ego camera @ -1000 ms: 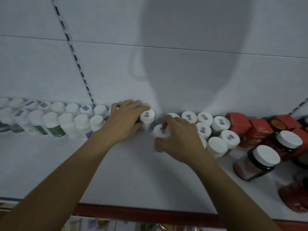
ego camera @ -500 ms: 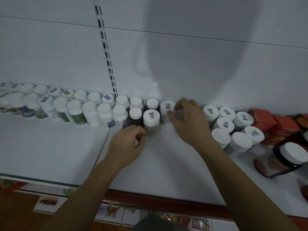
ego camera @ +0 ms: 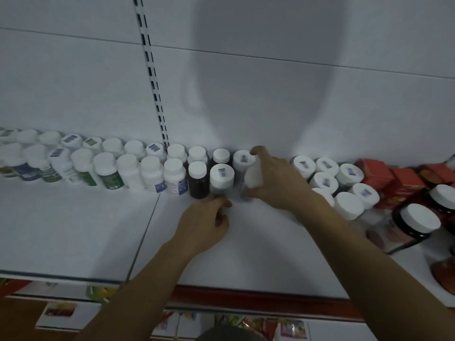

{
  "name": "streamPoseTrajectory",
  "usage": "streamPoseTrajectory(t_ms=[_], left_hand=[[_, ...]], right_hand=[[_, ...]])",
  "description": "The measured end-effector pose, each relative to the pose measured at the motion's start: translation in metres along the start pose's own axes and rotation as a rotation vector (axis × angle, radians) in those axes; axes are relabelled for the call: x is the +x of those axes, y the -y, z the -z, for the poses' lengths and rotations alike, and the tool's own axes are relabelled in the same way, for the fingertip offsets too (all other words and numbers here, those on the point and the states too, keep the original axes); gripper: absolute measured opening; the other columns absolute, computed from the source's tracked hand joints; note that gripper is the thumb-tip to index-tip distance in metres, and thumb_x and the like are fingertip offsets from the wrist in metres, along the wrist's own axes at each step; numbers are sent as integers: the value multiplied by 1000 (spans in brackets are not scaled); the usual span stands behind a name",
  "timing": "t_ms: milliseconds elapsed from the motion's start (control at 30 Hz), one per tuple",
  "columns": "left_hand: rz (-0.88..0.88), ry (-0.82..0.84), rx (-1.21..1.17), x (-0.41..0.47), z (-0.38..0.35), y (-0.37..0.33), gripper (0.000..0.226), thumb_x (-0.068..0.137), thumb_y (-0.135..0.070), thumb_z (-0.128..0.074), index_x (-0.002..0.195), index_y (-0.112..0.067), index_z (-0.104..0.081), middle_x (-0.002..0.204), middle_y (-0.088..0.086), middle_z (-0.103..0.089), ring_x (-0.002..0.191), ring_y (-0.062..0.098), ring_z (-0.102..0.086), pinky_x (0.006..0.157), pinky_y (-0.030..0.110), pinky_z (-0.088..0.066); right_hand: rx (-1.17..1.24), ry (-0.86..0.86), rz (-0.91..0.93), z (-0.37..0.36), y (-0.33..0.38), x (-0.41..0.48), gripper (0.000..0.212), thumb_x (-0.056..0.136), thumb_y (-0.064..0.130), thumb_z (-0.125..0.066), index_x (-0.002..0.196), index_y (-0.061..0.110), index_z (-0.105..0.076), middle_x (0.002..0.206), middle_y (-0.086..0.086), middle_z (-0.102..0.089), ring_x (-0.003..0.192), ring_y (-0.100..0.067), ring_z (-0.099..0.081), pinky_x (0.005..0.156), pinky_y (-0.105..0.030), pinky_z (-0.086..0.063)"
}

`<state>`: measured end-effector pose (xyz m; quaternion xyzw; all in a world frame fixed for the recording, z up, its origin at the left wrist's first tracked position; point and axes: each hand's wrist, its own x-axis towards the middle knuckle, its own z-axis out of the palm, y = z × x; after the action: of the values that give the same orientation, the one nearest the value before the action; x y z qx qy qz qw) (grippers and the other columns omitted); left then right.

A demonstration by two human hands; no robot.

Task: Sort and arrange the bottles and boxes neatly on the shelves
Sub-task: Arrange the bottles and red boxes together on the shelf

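Note:
Two rows of white-capped bottles (ego camera: 151, 168) line the back of the white shelf (ego camera: 73, 230). My right hand (ego camera: 275, 180) grips a white-capped bottle (ego camera: 253, 177) at the right end of the front row, next to a bottle with a stickered cap (ego camera: 221, 177). My left hand (ego camera: 205, 222) rests on the shelf just in front of that stickered bottle and a dark brown bottle (ego camera: 198, 179), fingers curled, fingertips at the bottle's base. Another group of stickered white-capped bottles (ego camera: 344, 183) stands to the right of my right hand.
Red boxes (ego camera: 391, 177) stand at the back right. Large dark jars with white lids (ego camera: 416, 225) sit at the right, one lying tilted. A slotted upright (ego camera: 154, 82) runs up the back wall. The shelf's red front edge (ego camera: 246, 294) is near me; packets show on the shelf below.
My right hand has brought a bottle from the back row down into the front row beside the stickered bottle. My left hand stayed low in front of the row.

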<state>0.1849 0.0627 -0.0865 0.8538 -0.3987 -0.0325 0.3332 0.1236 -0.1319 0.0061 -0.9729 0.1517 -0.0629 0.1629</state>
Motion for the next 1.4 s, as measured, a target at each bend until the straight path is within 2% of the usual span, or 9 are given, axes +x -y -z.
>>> streamPoseTrajectory(t_ms=[233,400,567,800,900,1033,1167,1267,1400], left_hand=[[15,36,29,4,1,1,27,86,-24,-66,113,-28,-67,88,-12,-58,72,6,-51,69,29,-47],[-20,51,83,4,-2,-1,32,89,-21,-62,119,-30,-65,96,-11,-53,83,11,-55,71,27,-44],[-43,85,182,1,-5,-7,39,95,-22,-53,132,-33,-57,116,-4,-56,108,19,-56,84,33,-50],[3,95,173,3,-4,-6,39,93,-24,-53,130,-36,-54,117,-10,-55,106,17,-56,79,30,-47],[13,106,166,4,-4,-5,38,93,-25,-53,128,-37,-53,119,-11,-53,107,16,-56,78,30,-47],[14,118,206,3,-4,-9,39,94,-24,-51,132,-34,-52,122,-8,-51,114,18,-53,84,35,-51],[11,203,342,-2,-8,-17,45,99,-32,-46,144,-31,-42,127,-3,-49,117,20,-49,86,36,-48],[-93,268,262,2,-13,-43,38,98,-38,-49,136,-33,-49,116,-7,-52,109,16,-54,84,35,-49],[-230,168,-69,25,-33,-100,46,91,-53,-56,133,-39,-42,127,-11,-48,109,10,-54,88,32,-49]], right_hand=[[303,17,-25,-10,1,-12,82,72,27,-88,132,26,-34,108,-5,-56,88,-25,-60,78,-38,-51],[-135,-300,-109,24,-52,-9,44,85,32,-72,123,19,-55,114,-12,-59,104,-37,-55,83,-44,-47],[-430,-36,-294,29,-69,8,51,85,47,-68,120,18,-43,119,-9,-62,114,-37,-47,92,-49,-35],[106,-100,-165,15,-37,17,46,75,26,-84,104,11,-50,97,-5,-57,85,-29,-51,67,-35,-33],[119,-102,-105,4,-29,14,30,80,15,-78,103,8,-59,104,-13,-61,94,-34,-58,77,-36,-43],[196,-149,-103,10,-38,0,38,82,18,-78,114,11,-59,110,-10,-57,89,-30,-64,77,-33,-45],[-38,-157,-23,35,-72,-21,32,88,28,-72,116,18,-61,106,-6,-62,94,-27,-58,77,-36,-45],[-132,-184,-70,57,-101,-34,24,93,23,-63,116,19,-65,108,-10,-65,101,-35,-58,84,-45,-50],[-169,3,-96,75,-123,-42,44,85,-1,-58,124,17,-68,123,-12,-67,109,-37,-60,94,-46,-48]])
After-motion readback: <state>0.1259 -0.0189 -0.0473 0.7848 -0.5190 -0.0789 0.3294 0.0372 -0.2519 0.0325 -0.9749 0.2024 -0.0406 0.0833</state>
